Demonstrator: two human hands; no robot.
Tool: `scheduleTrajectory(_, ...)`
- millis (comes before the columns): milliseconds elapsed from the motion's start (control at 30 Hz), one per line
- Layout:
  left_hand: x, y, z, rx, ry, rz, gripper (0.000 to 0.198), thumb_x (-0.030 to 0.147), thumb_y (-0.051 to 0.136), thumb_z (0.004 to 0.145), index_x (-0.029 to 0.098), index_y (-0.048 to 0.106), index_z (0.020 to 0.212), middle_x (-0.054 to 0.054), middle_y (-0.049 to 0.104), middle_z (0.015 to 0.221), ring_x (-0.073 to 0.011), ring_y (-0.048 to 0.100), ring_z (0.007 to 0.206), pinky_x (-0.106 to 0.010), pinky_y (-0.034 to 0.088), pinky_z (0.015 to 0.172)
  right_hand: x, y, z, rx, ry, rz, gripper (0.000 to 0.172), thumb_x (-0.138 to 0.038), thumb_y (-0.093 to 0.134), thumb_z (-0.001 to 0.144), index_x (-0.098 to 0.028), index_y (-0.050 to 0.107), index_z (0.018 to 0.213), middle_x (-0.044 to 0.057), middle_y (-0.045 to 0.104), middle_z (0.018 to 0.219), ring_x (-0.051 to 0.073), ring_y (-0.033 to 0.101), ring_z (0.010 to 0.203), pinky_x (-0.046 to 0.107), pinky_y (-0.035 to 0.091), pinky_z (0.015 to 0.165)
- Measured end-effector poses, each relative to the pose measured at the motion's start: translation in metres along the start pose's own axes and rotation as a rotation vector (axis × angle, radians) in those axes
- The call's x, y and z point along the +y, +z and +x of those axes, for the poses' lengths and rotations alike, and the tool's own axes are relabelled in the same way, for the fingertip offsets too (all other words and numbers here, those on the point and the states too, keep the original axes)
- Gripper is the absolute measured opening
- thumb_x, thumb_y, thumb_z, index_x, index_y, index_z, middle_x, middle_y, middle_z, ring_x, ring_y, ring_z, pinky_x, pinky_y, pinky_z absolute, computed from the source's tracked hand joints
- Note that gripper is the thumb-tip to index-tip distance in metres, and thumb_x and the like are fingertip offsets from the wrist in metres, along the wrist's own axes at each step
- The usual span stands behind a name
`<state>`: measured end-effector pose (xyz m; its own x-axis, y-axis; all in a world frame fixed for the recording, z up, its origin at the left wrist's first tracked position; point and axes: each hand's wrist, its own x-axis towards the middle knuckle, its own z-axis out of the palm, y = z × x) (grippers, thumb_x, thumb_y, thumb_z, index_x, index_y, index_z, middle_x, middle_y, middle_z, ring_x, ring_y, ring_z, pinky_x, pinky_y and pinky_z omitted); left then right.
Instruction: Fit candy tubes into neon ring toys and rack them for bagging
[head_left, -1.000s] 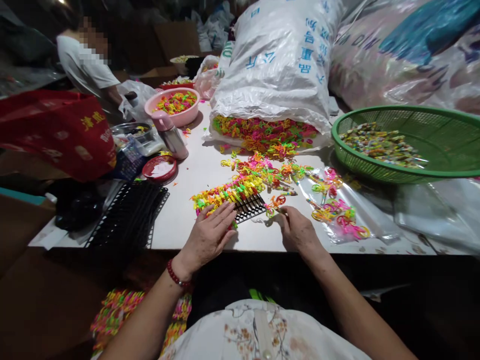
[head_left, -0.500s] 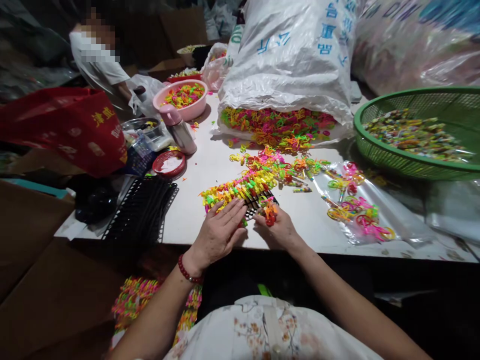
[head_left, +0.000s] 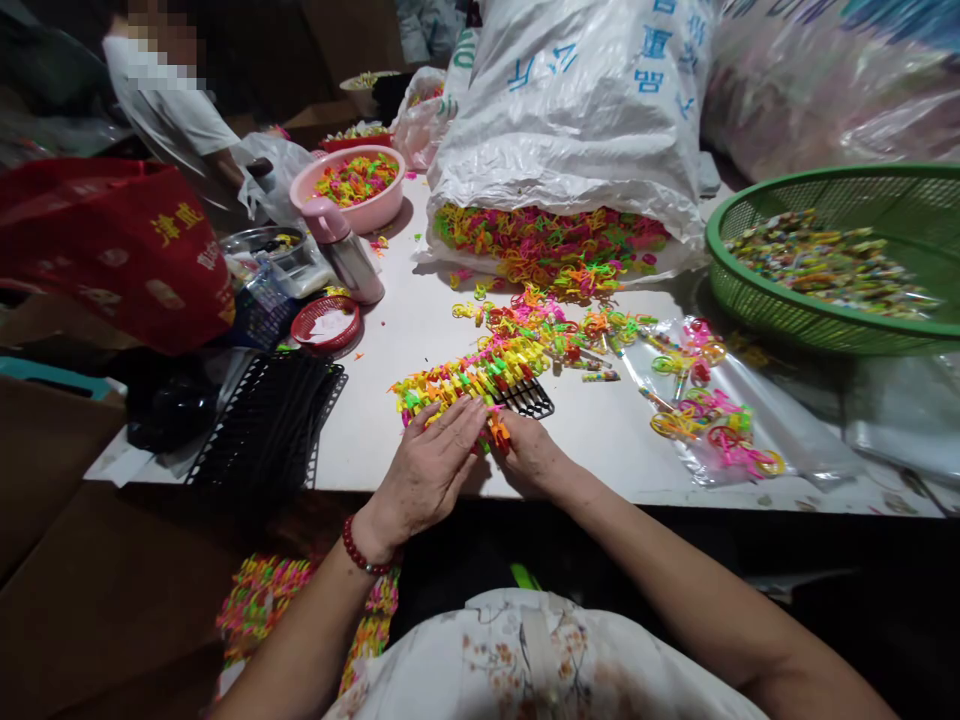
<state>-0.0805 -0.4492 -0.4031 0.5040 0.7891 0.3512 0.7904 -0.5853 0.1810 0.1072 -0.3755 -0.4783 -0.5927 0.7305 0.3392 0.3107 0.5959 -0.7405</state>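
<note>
A black plastic rack [head_left: 534,398] lies at the table's front, mostly covered by rows of bright plastic pieces [head_left: 465,372] in yellow, green, pink and red. Across its near left part my left hand [head_left: 421,478] lies flat, fingers stretched out together over the pieces. Close to those fingertips, my right hand [head_left: 534,452] pinches a small orange plastic piece [head_left: 498,430] at the rack's near side. The right fingertips are partly hidden behind it. Beyond the rack is a loose heap of similar pieces [head_left: 529,312].
A white sack [head_left: 562,130] spills pieces at the back. On the right are a green basket [head_left: 825,335] and a clear bag [head_left: 787,425]. Stacked black racks [head_left: 266,420], a red basket [head_left: 326,322], a flask [head_left: 352,265] and a pink basin [head_left: 379,208] stand left, near another person [head_left: 169,120].
My right hand has moved left with the orange piece, up against the rows beside my left fingertips. More of the rack's right end shows. The whole view has shifted slightly.
</note>
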Motion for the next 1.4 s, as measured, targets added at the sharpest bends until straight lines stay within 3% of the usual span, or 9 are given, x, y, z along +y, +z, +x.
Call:
scheduleTrajectory(300,0.006,-0.007,0.015,-0.061,0.019,0.133,0.051,0.03,0.044,0.099,0.023,0.036,0.149,-0.01,0.04,0.153,-0.0241,0.035,0.143,-0.045,0.025,0.109,0.004,-0.004,0.006,-0.091,-0.042,-0.065,0.017,-0.01,0.047,0.085,-0.016,0.059,0.096,0.007,0.064,0.089,0.018,0.057,0.078,0.028,0.047,0.073)
scheduleTrajectory(467,0.005,-0.003,0.02,-0.067,-0.045,0.171,0.05,0.034,0.042,0.1,0.019,0.037,0.148,-0.012,0.041,0.152,-0.0251,0.037,0.142,-0.045,0.025,0.11,-0.006,-0.015,0.023,-0.218,0.057,-0.052,0.011,-0.015,0.052,0.088,-0.016,0.063,0.086,0.006,0.066,0.085,0.016,0.057,0.075,0.026,0.045,0.069)
scheduleTrajectory(667,0.005,0.001,0.018,-0.077,-0.064,0.159,0.052,0.033,0.044,0.099,0.012,0.037,0.146,-0.015,0.037,0.154,-0.0251,0.031,0.145,-0.046,0.028,0.113,-0.005,-0.015,0.026,-0.26,0.044,-0.132,0.014,-0.019,0.053,0.092,-0.016,0.066,0.093,0.007,0.065,0.093,0.017,0.059,0.082,0.026,0.045,0.075)
scheduleTrajectory(867,0.001,0.005,0.017,-0.074,-0.012,0.225,0.057,0.035,0.049,0.096,0.008,0.038,0.145,-0.018,0.035,0.154,-0.028,0.029,0.146,-0.046,0.028,0.117,-0.009,-0.011,0.026,-0.277,0.059,-0.241,0.016,-0.022,0.054,0.092,-0.013,0.068,0.095,0.009,0.065,0.094,0.017,0.059,0.082,0.026,0.046,0.073)
scheduleTrajectory(967,0.001,0.006,0.017,-0.062,0.013,0.288,0.061,0.039,0.052,0.094,0.008,0.039,0.145,-0.018,0.035,0.154,-0.0292,0.03,0.145,-0.047,0.026,0.117,-0.014,-0.015,0.019,-0.217,0.037,-0.187,0.012,-0.017,0.058,0.089,-0.014,0.068,0.093,0.007,0.066,0.093,0.016,0.061,0.084,0.026,0.048,0.077)
scheduleTrajectory(1100,0.003,0.005,0.017,-0.002,0.066,0.321,0.06,0.039,0.053,0.094,0.014,0.038,0.147,-0.015,0.037,0.154,-0.0294,0.034,0.143,-0.052,0.013,0.12,-0.002,-0.047,-0.004,0.064,0.037,-0.07,0.021,-0.019,0.057,0.092,-0.016,0.065,0.111,0.008,0.067,0.108,0.016,0.061,0.099,0.028,0.048,0.089)
scheduleTrajectory(1200,0.005,0.003,0.017,0.029,0.098,0.292,0.051,0.035,0.052,0.095,0.023,0.043,0.144,-0.008,0.044,0.15,-0.0256,0.04,0.14,-0.052,0.003,0.122,0.026,-0.09,-0.015,0.237,0.133,-0.269,0.021,-0.019,0.053,0.093,-0.017,0.066,0.109,0.009,0.067,0.106,0.02,0.06,0.098,0.034,0.048,0.09)
scheduleTrajectory(1300,0.005,0.003,0.017,0.004,0.104,0.286,0.05,0.034,0.052,0.095,0.023,0.044,0.143,-0.006,0.046,0.149,-0.0223,0.042,0.139,-0.048,0.001,0.123,0.055,-0.13,-0.008,0.276,0.27,-0.599,0.021,-0.019,0.052,0.092,-0.017,0.068,0.105,0.011,0.066,0.106,0.024,0.056,0.101,0.036,0.045,0.09)
scheduleTrajectory(1400,0.003,0.004,0.017,-0.024,0.11,0.316,0.05,0.03,0.051,0.095,0.02,0.043,0.144,-0.006,0.043,0.151,-0.0205,0.04,0.14,-0.044,0.0,0.124,0.072,-0.15,0.009,0.201,0.393,-0.795,0.018,-0.016,0.053,0.089,-0.016,0.07,0.091,0.012,0.065,0.103,0.024,0.053,0.097,0.032,0.042,0.083)
